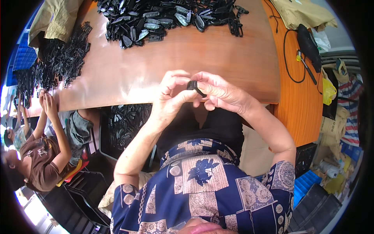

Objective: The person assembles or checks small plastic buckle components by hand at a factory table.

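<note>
Spreading across the upper view, a glossy reddish-brown tabletop (156, 62) catches pale glare on its left part. An orange wood-grain side table (302, 117) adjoins its right edge. At the left, a co-worker in a brown T-shirt (43, 160) reaches toward a heap of slim black plastic strips (62, 58). A broader pile of glossy black plastic parts (156, 21) covers the far side. Below the table, a black crate (100, 134) contains more black pieces. A red, white and blue striped bag (352, 113) and a smaller yellow plastic bag (329, 92) crowd the right. Over the near table edge, the person's left hand (169, 95) and right hand (220, 91) both pinch one small black plastic piece (193, 85) between thumbs and fingers.
</note>
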